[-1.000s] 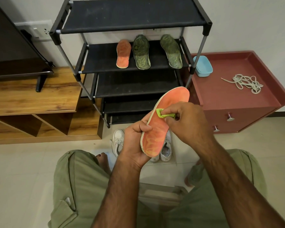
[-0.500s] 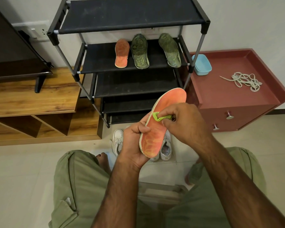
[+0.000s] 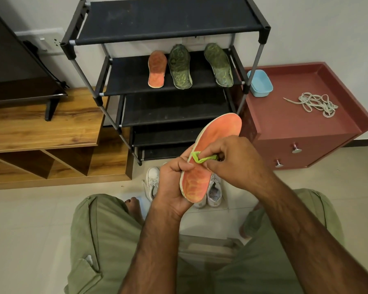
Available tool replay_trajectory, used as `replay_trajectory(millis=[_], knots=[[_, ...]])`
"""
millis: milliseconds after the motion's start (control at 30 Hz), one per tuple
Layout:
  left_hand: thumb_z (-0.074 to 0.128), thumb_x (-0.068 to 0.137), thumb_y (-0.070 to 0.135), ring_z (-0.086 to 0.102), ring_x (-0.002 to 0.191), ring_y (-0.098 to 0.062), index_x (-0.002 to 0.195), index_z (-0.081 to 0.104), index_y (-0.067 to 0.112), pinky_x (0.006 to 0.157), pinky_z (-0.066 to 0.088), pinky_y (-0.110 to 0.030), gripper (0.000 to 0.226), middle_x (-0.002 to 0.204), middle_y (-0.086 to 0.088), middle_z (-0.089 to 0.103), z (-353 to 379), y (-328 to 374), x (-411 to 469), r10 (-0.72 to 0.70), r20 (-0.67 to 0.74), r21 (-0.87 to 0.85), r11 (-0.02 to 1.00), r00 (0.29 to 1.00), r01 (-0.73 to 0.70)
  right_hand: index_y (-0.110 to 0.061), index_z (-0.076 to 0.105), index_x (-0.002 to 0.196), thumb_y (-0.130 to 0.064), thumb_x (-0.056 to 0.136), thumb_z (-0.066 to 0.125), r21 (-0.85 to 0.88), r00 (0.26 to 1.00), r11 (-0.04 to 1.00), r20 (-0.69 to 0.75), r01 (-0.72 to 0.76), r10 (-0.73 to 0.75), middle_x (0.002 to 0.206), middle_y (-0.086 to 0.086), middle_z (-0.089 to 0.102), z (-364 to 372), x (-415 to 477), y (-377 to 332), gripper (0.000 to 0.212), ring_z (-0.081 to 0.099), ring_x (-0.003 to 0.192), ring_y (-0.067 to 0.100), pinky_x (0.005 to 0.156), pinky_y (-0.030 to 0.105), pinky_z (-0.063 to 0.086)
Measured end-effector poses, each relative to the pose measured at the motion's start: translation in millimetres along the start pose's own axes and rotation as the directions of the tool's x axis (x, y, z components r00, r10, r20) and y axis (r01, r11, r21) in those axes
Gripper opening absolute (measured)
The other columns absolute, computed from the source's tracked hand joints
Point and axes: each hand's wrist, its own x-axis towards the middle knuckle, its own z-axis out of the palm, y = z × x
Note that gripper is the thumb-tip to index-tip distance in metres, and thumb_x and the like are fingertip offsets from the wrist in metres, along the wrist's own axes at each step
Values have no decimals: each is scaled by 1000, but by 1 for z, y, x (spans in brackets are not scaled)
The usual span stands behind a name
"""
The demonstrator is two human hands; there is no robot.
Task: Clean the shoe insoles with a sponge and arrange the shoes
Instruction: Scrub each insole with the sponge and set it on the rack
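From the head view, the left hand [image 3: 174,183] is gripping the orange insole [image 3: 218,132] round its heel end, thumb curling over the near edge, so the insole is rising from this hand and tilting up to the right. The right hand [image 3: 232,160] is pinching a green sponge [image 3: 200,158] between its fingers and pressing it onto the insole's middle, just above the left thumb. The insole is showing an orange face with faint yellow lines and a pale rim.

Below both hands, white shoes [image 3: 152,183] are lying on the floor, partly hidden behind the insole.

Beyond the hands, a black shoe rack [image 3: 170,15] is holding three insoles on its second shelf: a small orange insole [image 3: 157,70] and two dark green insoles [image 3: 180,67], lying side by side. To the right of the right hand, a red cabinet [image 3: 295,124] is carrying on its rimmed top a blue tub [image 3: 260,83], whose contents cannot be told, and a loose pile of laces [image 3: 317,103] well apart from it.
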Motion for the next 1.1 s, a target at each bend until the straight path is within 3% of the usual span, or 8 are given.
replay_trajectory(millis=[133, 267, 367, 433, 567, 767, 900, 1100], knots=[[37, 72, 1, 67, 94, -26, 131, 62, 1, 83, 56, -31, 64, 109, -17, 69, 2, 1, 4, -3, -11, 35, 999, 1000, 3, -28, 80, 111, -16, 91, 74, 4, 972, 999, -232, -43, 43, 110, -14, 76, 4, 4, 2, 23, 67, 87, 0, 82, 17, 55], [35, 74, -1, 71, 98, -29, 129, 63, -2, 87, 60, -34, 61, 113, -21, 69, 0, 2, 1, 6, 1, 3, 1000, 1000, -6, -31, 80, 109, -17, 91, 75, 9, 998, 1000, -61, 18, -18, 109, -18, 75, 8, 0, 0, 23, 66, 87, -4, 77, 8, 48], [39, 71, 1, 67, 99, -28, 129, 64, 0, 87, 56, -33, 63, 115, -19, 68, 0, 2, 2, 7, -17, 32, 999, 1000, -6, -28, 80, 109, -15, 92, 74, 5, 970, 999, -239, -43, 42, 112, -15, 75, 6, 6, 9, 23, 63, 83, -2, 71, 1, 40], [40, 71, 2, 64, 101, -28, 132, 62, 0, 91, 53, -34, 65, 116, -19, 66, 2, 4, 3, 10, -22, 43, 999, 1000, -9, -27, 80, 109, -12, 92, 73, -7, 953, 1000, -304, -17, 14, 113, -14, 72, 9, 4, 8, 24, 61, 88, -1, 75, 4, 41], [36, 75, 0, 69, 99, -28, 133, 59, -3, 90, 59, -34, 63, 115, -21, 67, 4, 6, 1, 0, 16, -3, 1000, 1000, 0, -26, 80, 106, -8, 90, 72, -59, 972, 993, -206, 100, -110, 109, -11, 72, 17, -2, 7, 25, 66, 98, 6, 91, 28, 57], [37, 75, -1, 70, 97, -33, 134, 57, -3, 82, 61, -40, 63, 116, -23, 66, 6, 3, 3, -6, -2, -3, 1000, 1000, 6, -29, 73, 116, -23, 92, 70, -199, 975, 974, -169, 109, -144, 115, -12, 67, 16, -8, 1, 25, 59, 106, 9, 92, 34, 55], [40, 71, 0, 68, 83, -30, 107, 64, -1, 76, 59, -39, 43, 94, -19, 68, 6, 1, 3, -12, -38, 1, 1000, 999, 12, -29, 71, 121, -33, 94, 66, -334, 976, 938, -157, 94, -153, 115, -7, 68, 19, -10, -5, 27, 57, 107, 16, 90, 39, 54], [59, 74, 11, 60, 108, -35, 126, 55, -8, 104, 45, -42, 56, 117, -25, 60, 3, 4, -2, -53, -4, -80, 995, 999, 53, -29, 78, 112, -24, 92, 71, -158, 965, 987, -255, 24, -64, 107, -9, 68, 11, -4, 6, 22, 60, 99, 11, 83, 29, 52]])
